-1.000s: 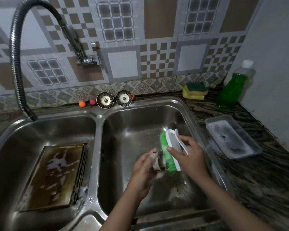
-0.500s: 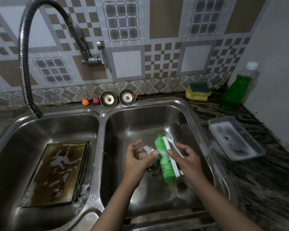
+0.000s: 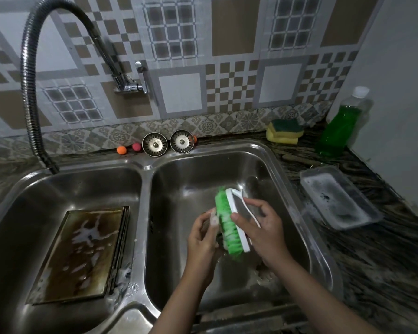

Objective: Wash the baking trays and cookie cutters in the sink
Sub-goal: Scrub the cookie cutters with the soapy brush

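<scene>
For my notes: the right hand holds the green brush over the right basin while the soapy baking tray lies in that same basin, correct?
Not quite. The head view shows the tray in the left basin; the right hand does hold the brush over the right basin.

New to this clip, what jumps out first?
The bright green scrub brush over the right basin, gripped by the right hand with its bristles against a small soapy item held in the left hand. Next, the browned, sudsy baking tray lying in the left basin. On the counter to the right stand a green soap bottle and a clear container.
</scene>
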A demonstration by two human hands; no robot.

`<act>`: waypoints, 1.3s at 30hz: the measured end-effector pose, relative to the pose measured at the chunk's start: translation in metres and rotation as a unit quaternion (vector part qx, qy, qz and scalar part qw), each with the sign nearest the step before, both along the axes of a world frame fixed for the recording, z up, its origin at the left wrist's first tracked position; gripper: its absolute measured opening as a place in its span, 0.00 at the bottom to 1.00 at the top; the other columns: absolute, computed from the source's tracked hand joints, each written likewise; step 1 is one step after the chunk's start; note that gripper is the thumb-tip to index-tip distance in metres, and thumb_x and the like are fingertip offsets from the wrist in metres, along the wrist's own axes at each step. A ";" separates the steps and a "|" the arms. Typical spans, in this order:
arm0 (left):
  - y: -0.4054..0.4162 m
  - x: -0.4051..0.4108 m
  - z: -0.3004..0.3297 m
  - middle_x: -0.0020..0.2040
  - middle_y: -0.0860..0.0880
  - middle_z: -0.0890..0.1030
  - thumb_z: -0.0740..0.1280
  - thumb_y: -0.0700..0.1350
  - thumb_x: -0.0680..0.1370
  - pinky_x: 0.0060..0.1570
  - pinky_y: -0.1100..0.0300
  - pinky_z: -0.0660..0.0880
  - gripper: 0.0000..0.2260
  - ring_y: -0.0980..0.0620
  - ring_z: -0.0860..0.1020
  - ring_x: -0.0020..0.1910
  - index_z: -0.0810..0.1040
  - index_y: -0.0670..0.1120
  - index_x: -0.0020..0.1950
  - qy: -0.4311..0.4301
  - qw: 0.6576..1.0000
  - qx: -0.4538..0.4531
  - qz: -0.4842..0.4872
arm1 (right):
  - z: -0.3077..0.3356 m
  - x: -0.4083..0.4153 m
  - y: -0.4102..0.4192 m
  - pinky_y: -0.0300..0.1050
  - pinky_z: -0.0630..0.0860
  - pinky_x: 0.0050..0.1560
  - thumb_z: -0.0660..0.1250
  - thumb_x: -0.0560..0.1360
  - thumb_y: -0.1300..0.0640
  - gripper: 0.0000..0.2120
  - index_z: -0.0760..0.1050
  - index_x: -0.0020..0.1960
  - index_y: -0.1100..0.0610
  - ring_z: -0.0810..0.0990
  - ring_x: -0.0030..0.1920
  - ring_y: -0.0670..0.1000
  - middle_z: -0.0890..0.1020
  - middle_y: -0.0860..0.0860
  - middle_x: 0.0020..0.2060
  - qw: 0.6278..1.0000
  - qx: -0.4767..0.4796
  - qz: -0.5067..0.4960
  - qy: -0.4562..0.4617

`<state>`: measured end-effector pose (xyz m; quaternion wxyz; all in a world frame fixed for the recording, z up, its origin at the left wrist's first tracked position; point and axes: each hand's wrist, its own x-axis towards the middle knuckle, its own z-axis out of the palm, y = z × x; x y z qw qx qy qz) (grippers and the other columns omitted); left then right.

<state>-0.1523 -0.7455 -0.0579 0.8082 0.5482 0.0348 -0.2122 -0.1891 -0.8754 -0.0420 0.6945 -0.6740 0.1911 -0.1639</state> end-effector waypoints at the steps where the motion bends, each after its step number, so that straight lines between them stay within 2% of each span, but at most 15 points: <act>1: 0.002 -0.001 -0.003 0.56 0.41 0.81 0.67 0.49 0.73 0.49 0.44 0.78 0.15 0.40 0.80 0.53 0.78 0.48 0.58 -0.005 1.000 0.012 -0.004 | -0.005 0.003 -0.004 0.51 0.82 0.45 0.78 0.65 0.59 0.20 0.77 0.54 0.50 0.84 0.47 0.52 0.84 0.53 0.47 1.000 -0.023 -0.009 0.013; 3: 0.004 -0.001 -0.006 0.56 0.43 0.81 0.68 0.49 0.72 0.49 0.44 0.78 0.14 0.40 0.80 0.56 0.79 0.50 0.57 -0.014 0.999 0.032 -0.007 | -0.011 0.006 -0.010 0.56 0.80 0.51 0.79 0.64 0.57 0.20 0.77 0.52 0.47 0.83 0.50 0.52 0.83 0.52 0.50 0.997 -0.065 -0.028 0.033; 6: 0.002 0.001 -0.005 0.56 0.43 0.81 0.68 0.49 0.73 0.48 0.44 0.79 0.12 0.41 0.80 0.55 0.79 0.51 0.56 -0.017 0.999 0.041 -0.001 | -0.007 0.002 -0.009 0.55 0.81 0.49 0.80 0.62 0.52 0.21 0.77 0.52 0.46 0.83 0.50 0.53 0.84 0.52 0.49 0.998 -0.037 -0.041 0.011; 11: 0.003 0.002 0.001 0.51 0.43 0.81 0.64 0.42 0.78 0.35 0.55 0.78 0.06 0.48 0.80 0.43 0.77 0.49 0.54 -0.003 1.000 0.004 0.020 | -0.003 -0.008 0.010 0.46 0.82 0.43 0.76 0.65 0.63 0.21 0.75 0.56 0.58 0.85 0.45 0.51 0.85 0.52 0.45 0.998 0.045 0.006 -0.036; 15: 0.008 -0.006 0.001 0.52 0.46 0.82 0.68 0.46 0.71 0.38 0.55 0.78 0.10 0.49 0.82 0.47 0.79 0.50 0.53 -0.025 1.000 0.016 -0.010 | -0.017 -0.001 0.002 0.28 0.74 0.43 0.78 0.65 0.59 0.19 0.77 0.54 0.53 0.81 0.50 0.40 0.81 0.44 0.48 0.997 -0.065 -0.025 0.015; 17: 0.016 -0.004 0.005 0.52 0.47 0.82 0.71 0.46 0.71 0.38 0.55 0.77 0.11 0.48 0.81 0.47 0.79 0.50 0.53 -0.032 0.999 0.013 -0.004 | -0.019 0.003 0.001 0.26 0.73 0.42 0.79 0.64 0.57 0.20 0.78 0.53 0.51 0.80 0.50 0.39 0.81 0.43 0.50 0.995 -0.098 -0.018 0.015; 20: 0.049 0.009 0.015 0.50 0.53 0.83 0.76 0.50 0.64 0.39 0.58 0.72 0.16 0.52 0.79 0.46 0.81 0.51 0.50 -0.046 0.998 0.027 0.040 | -0.019 0.005 0.001 0.34 0.77 0.47 0.80 0.63 0.57 0.21 0.78 0.53 0.49 0.81 0.51 0.47 0.82 0.48 0.52 0.993 -0.112 -0.033 -0.006; 22: 0.087 0.021 0.021 0.50 0.57 0.83 0.75 0.53 0.59 0.38 0.62 0.72 0.18 0.57 0.79 0.45 0.82 0.53 0.48 -0.061 0.994 0.047 0.083 | -0.019 0.002 -0.003 0.49 0.81 0.50 0.80 0.63 0.55 0.21 0.77 0.52 0.45 0.81 0.52 0.51 0.82 0.50 0.52 0.994 -0.106 -0.033 -0.001; 24: 0.130 0.031 0.026 0.50 0.56 0.83 0.77 0.48 0.62 0.40 0.64 0.74 0.14 0.58 0.79 0.46 0.81 0.54 0.47 -0.097 0.983 0.096 0.122 | -0.021 -0.004 -0.007 0.57 0.81 0.50 0.80 0.62 0.52 0.21 0.77 0.51 0.43 0.82 0.51 0.53 0.83 0.50 0.52 0.993 -0.115 -0.023 0.007; 27: 0.188 0.042 0.021 0.48 0.55 0.83 0.71 0.36 0.72 0.44 0.66 0.76 0.12 0.55 0.79 0.49 0.80 0.53 0.49 -0.151 0.957 0.200 0.143 | -0.024 -0.014 -0.009 0.57 0.81 0.50 0.79 0.60 0.48 0.20 0.77 0.50 0.38 0.83 0.50 0.53 0.83 0.50 0.50 0.990 -0.143 -0.008 0.008; 31: 0.230 0.054 -0.018 0.50 0.49 0.82 0.74 0.32 0.68 0.54 0.55 0.77 0.18 0.47 0.79 0.51 0.79 0.52 0.49 -0.143 0.927 0.343 0.048 | -0.029 -0.018 -0.006 0.53 0.81 0.48 0.77 0.58 0.47 0.21 0.77 0.49 0.40 0.82 0.51 0.54 0.83 0.51 0.50 0.989 -0.144 0.012 0.011; 33: 0.234 0.057 -0.036 0.56 0.47 0.78 0.75 0.33 0.67 0.54 0.66 0.74 0.22 0.48 0.77 0.55 0.77 0.51 0.55 -0.142 0.906 0.398 -0.031 | -0.033 -0.017 -0.004 0.52 0.81 0.47 0.78 0.57 0.43 0.23 0.78 0.50 0.41 0.82 0.51 0.54 0.83 0.51 0.50 0.989 -0.143 0.030 0.011; 35: 0.232 0.061 -0.047 0.60 0.48 0.73 0.75 0.34 0.67 0.52 0.73 0.69 0.27 0.51 0.74 0.58 0.73 0.48 0.64 -0.161 0.861 0.470 -0.105 | -0.035 -0.017 -0.004 0.52 0.82 0.46 0.78 0.57 0.42 0.24 0.78 0.52 0.41 0.83 0.50 0.54 0.83 0.51 0.50 0.988 -0.145 0.043 0.009; 37: 0.231 0.066 -0.054 0.61 0.50 0.69 0.74 0.33 0.68 0.55 0.72 0.65 0.33 0.53 0.71 0.61 0.67 0.46 0.70 -0.165 0.827 0.509 -0.174 | -0.034 -0.017 -0.004 0.51 0.82 0.45 0.79 0.57 0.41 0.25 0.77 0.52 0.40 0.83 0.50 0.53 0.83 0.50 0.50 0.987 -0.151 0.049 0.007; 39: 0.235 0.072 -0.061 0.62 0.49 0.69 0.74 0.33 0.68 0.59 0.69 0.66 0.36 0.53 0.70 0.63 0.64 0.49 0.72 -0.137 0.820 0.507 -0.227 | -0.030 -0.018 -0.006 0.42 0.81 0.44 0.80 0.58 0.44 0.23 0.77 0.50 0.39 0.82 0.49 0.50 0.83 0.49 0.50 0.986 -0.163 0.043 0.000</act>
